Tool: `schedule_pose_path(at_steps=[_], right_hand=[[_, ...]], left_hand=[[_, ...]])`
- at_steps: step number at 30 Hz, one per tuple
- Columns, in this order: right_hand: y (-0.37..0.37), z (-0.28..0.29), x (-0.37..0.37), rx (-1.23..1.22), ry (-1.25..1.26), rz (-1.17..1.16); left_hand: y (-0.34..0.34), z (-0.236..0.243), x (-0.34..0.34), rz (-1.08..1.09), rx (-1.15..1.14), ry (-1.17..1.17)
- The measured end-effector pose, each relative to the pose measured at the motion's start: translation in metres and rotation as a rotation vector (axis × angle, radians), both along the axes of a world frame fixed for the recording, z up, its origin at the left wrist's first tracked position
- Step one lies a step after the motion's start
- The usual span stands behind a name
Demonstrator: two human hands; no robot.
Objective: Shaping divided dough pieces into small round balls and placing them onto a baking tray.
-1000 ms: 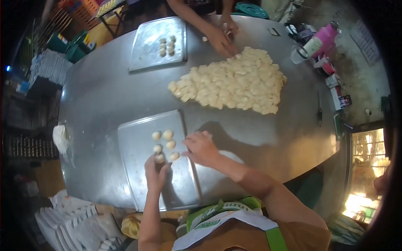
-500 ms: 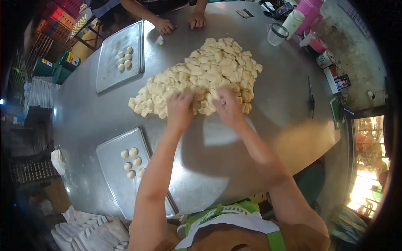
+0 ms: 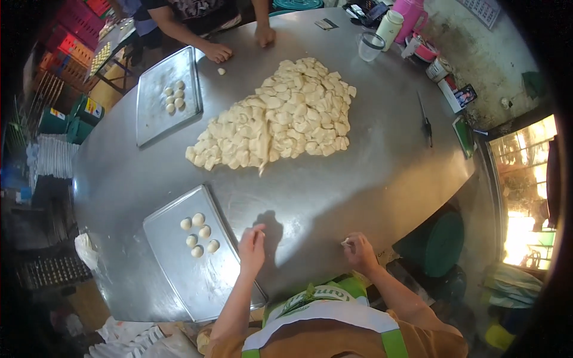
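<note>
At the table's near side, my left hand (image 3: pixel 252 244) has curled fingers beside a metal tray (image 3: pixel 164 256) holding several round dough balls (image 3: pixel 203 231); whatever is in its grasp is too small to make out. Farther right, my right hand (image 3: pixel 359 249) is closed on a small dough piece (image 3: pixel 345 243) at the table's front edge. A large mound of cut dough pieces (image 3: pixel 304 119) lies beyond both hands on the steel table (image 3: pixel 376 179).
Across the table, a co-worker's hands (image 3: pixel 218 52) rest near a second tray (image 3: pixel 155 122) with dough balls. A knife (image 3: pixel 427 128), a pink jug (image 3: pixel 412 21), a cream bottle (image 3: pixel 389 30) and a clear cup (image 3: pixel 370 48) stand or lie along the right side.
Both my hands have pulled back from the dough mound toward me, the right one ending farther right. A drawn-out strand of dough now hangs from the mound's front.
</note>
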State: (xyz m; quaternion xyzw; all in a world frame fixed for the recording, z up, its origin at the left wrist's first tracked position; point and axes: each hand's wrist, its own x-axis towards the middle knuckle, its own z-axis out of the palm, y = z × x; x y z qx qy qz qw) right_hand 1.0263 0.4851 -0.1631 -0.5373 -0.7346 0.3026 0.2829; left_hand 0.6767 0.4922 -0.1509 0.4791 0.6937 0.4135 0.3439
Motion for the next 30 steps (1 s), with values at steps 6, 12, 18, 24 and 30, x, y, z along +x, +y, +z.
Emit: schedule_pose_path(at_steps=[6, 12, 18, 24, 30], right_hand=[[0.072, 0.009, -0.061, 0.136, 0.043, 0.131], [0.095, -0.018, -0.072, 0.052, -0.098, 0.090], [0.098, -0.030, -0.088, 0.231, -0.156, 0.177], [0.102, -0.036, -0.066, 0.237, -0.113, 0.137], [0.108, -0.025, -0.077, 0.135, -0.093, 0.164]], left_hand=[[0.039, 0.040, -0.001, -0.034, 0.060, 0.046], [0.164, 0.057, 0.007, 0.011, 0.478, 0.421], [0.291, 0.036, 0.005, 0.028, 0.146, 0.656], [0.232, 0.116, 0.009, 0.085, 0.468, -0.122], [0.105, 0.047, -0.018, 0.249, 0.098, -0.982]])
